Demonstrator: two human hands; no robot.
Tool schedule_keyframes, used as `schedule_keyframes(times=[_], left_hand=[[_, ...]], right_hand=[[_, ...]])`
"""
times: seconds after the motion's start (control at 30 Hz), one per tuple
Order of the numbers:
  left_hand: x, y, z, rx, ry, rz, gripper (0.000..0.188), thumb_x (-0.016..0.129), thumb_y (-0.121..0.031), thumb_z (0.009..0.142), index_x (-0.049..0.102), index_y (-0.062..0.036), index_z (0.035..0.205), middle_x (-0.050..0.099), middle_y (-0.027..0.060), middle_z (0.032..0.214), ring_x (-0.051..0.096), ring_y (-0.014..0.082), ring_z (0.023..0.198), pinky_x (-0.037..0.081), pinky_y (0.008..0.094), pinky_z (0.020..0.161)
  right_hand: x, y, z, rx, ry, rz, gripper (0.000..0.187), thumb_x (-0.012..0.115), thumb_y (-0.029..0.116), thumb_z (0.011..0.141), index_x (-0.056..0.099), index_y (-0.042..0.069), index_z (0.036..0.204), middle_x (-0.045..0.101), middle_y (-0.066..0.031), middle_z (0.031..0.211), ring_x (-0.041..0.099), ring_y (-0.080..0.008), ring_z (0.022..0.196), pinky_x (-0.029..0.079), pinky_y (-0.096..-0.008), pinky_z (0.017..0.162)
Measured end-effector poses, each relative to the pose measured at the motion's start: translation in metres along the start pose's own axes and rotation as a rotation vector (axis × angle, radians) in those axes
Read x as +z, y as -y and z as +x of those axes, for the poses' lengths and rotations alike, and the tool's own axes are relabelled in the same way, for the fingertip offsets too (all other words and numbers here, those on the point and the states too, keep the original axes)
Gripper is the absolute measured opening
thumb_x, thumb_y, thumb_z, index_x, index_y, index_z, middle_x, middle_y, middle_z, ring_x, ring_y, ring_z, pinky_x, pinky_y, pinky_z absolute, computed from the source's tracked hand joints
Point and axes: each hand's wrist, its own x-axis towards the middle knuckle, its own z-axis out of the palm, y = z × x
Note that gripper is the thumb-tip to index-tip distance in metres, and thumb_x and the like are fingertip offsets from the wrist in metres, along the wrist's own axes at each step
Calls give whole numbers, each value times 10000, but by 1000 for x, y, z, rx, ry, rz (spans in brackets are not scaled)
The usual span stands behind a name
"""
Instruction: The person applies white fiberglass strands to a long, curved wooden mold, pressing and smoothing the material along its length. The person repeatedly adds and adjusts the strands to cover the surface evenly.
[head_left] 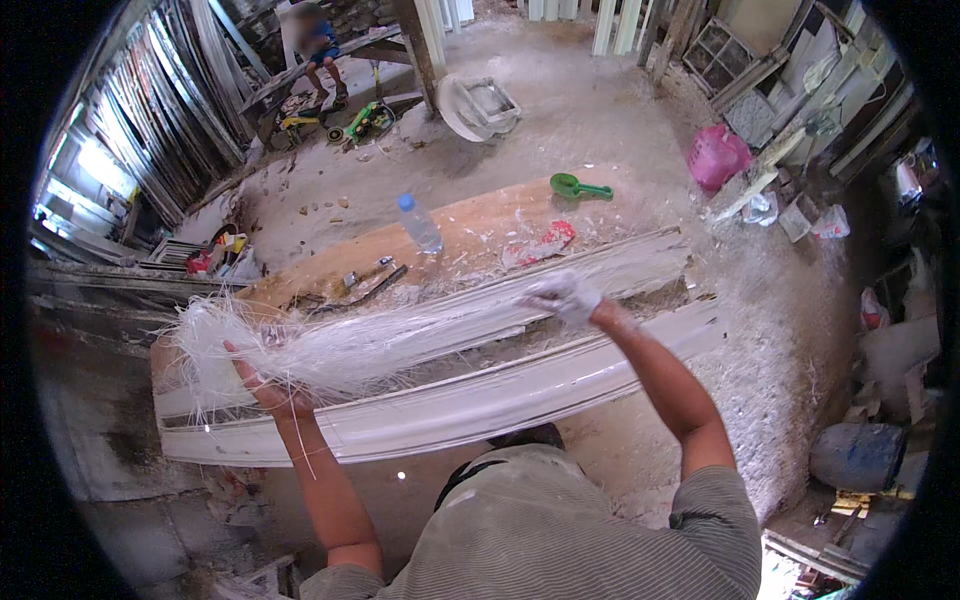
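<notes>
A long bundle of loose white fibre strands (370,345) stretches across the bench, frayed into a wide tangle at its left end. My left hand (272,392) holds the bundle near that end, with strands spilling over the palm and fingers. Coated in white, my right hand (566,298) is closed at the thin right end of the strands. Beneath run two long white moulded lengths; the near moulding (450,408) is glossy, and the far moulding (620,262) is partly covered by fibre.
On the wooden board (330,255) beyond stand a capped clear bottle (420,225), a green scoop (580,188) and a red-and-white packet (540,243). A pink bag (718,157) rests at the far right. Another person (318,50) sits at the far left, near a post.
</notes>
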Motion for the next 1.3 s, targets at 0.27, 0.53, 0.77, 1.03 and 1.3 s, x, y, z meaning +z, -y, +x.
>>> schedule_keyframes(times=[0.27, 0.53, 0.77, 1.03, 1.3], left_hand=[[11, -5, 6, 83, -71, 189, 677, 500, -549, 950, 366, -144, 1475, 504, 93, 1344, 532, 269, 1139, 456, 490, 985], [-4, 1, -4, 72, -142, 155, 599, 511, -526, 956, 458, -87, 1360, 593, 77, 1047, 580, 197, 875, 521, 392, 832], [8, 43, -32, -154, 74, -77, 567, 496, -543, 959, 462, -172, 1386, 569, 48, 903, 557, 175, 757, 537, 378, 774], [-35, -10, -11, -171, 46, -15, 579, 473, -546, 963, 463, -144, 1380, 600, 108, 1145, 630, 247, 923, 560, 441, 814], [-179, -77, 61, -348, 120, 55, 624, 458, -595, 952, 513, -70, 1286, 656, 140, 1101, 653, 283, 953, 555, 404, 836]], right_hand=[[-54, -120, -30, 5, 66, -553, 357, 706, 336, 832, 691, 173, 1149, 625, -64, 1238, 571, -282, 1159, 462, -430, 965], [16, -134, -7, 168, 37, -386, 678, 714, 374, 793, 487, 134, 1384, 418, -199, 1442, 450, -393, 1280, 385, -462, 1079], [154, 45, 77, -528, -59, 153, 1040, 797, 546, 678, 337, 32, 1456, 423, -299, 1402, 445, -442, 1273, 372, -463, 1082], [189, 57, 110, -120, 324, 395, 567, 668, 311, 898, 499, 52, 1373, 562, -200, 1336, 554, -324, 1213, 427, -381, 1039], [155, 138, 119, 92, 212, 263, 411, 615, 379, 939, 670, 44, 1170, 683, -145, 1163, 641, -251, 1086, 477, -347, 956]])
